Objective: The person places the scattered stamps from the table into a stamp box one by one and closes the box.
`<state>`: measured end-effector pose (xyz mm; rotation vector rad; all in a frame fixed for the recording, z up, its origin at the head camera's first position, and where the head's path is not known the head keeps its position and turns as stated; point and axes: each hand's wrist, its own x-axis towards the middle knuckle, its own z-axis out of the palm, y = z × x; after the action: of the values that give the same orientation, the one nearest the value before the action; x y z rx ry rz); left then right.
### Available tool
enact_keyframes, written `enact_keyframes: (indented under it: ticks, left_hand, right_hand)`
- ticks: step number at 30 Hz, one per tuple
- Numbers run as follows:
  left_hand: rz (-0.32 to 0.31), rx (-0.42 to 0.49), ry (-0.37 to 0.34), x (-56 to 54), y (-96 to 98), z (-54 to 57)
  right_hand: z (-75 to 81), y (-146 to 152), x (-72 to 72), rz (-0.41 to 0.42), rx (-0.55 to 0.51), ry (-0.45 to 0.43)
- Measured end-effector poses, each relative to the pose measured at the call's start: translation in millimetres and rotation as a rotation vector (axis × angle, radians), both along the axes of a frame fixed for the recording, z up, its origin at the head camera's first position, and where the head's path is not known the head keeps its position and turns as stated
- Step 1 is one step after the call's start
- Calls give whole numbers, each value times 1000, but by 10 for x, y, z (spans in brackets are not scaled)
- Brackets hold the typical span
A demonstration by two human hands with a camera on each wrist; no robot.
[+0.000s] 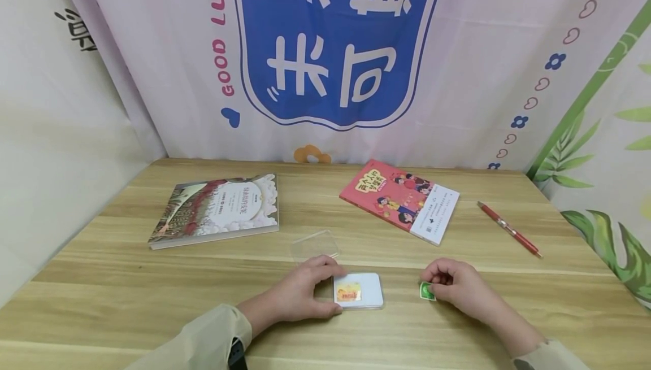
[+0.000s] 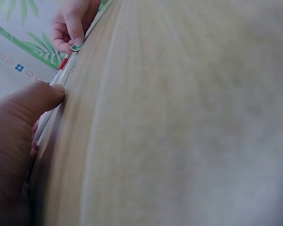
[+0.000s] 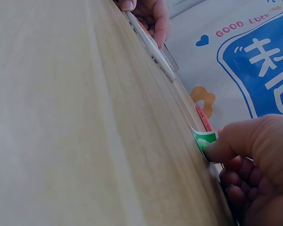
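Note:
My left hand (image 1: 300, 291) holds a flat white case (image 1: 373, 290) with rounded corners by its left side, thumb at the near edge and fingers at the far edge. On the case's top lies a small yellow-and-orange stamp (image 1: 348, 292). To the right, apart from the case, my right hand (image 1: 460, 288) pinches a small green stamp (image 1: 426, 291) with a white border between thumb and forefinger, low over the table. The right wrist view shows this green stamp (image 3: 205, 137) slightly bent under the thumb. Behind the left hand lies a clear plastic lid (image 1: 315, 244), partly hidden by the fingers.
On the wooden table (image 1: 168, 302), a thick book (image 1: 218, 209) with a floral cover lies at the back left. A red-and-white book (image 1: 399, 200) is at the back right, with a red pen (image 1: 508, 229) to its right. Printed curtains (image 1: 168, 76) hang behind and beside the table.

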<state>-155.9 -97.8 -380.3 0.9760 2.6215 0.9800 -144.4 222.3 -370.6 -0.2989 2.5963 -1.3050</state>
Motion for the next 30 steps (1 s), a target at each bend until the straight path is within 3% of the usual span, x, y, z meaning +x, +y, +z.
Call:
enact_keyframes:
  ticks: [8,17,30]
  left_hand:
    - [0,2,2,-1,-4,-6]
    - [-4,2,5,4,-5,-7]
    - [-8,3,8,1,-5,-9]
  right_hand:
    - [-6,-40,11,-3,48,90]
    - [110,-2,-51,82,24,-71]
    - [201,-95,-110,164,15,-70]
